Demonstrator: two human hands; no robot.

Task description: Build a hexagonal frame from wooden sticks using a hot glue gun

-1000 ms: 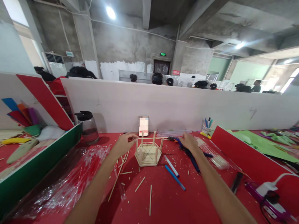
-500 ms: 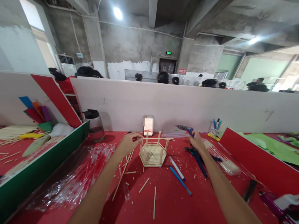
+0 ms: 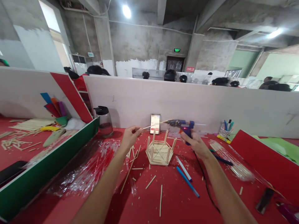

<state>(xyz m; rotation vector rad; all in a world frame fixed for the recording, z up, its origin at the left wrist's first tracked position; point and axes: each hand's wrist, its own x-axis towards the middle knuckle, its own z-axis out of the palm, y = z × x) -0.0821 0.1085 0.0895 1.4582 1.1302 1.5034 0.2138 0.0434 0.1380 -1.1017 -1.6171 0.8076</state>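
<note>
My left hand [image 3: 133, 136] pinches one end of a thin wooden stick [image 3: 149, 126], which points right and slightly up. In my right hand [image 3: 197, 143] is a blue glue gun [image 3: 181, 123] with a small red light lit and a clear glue stick out of its back. Its nozzle points left, at or very near the stick's far end; whether they touch I cannot tell. Below both hands, a six-sided wooden stick frame [image 3: 160, 153] with short upright posts stands on the red table [image 3: 144, 202].
A phone [image 3: 155, 123] leans on the white partition [image 3: 130, 102]. Two markers [image 3: 188, 182], loose sticks [image 3: 161, 200] and scraps lie in front. Plastic wrapping [image 3: 86, 168] is left, near a jug [image 3: 105, 123]. Pliers [image 3: 221, 158] and bagged sticks [image 3: 238, 165] are right.
My right hand has lifted the glue gun and brought its nozzle left to the stick. My left hand has raised the stick slightly off the frame. The view has shifted a little left.
</note>
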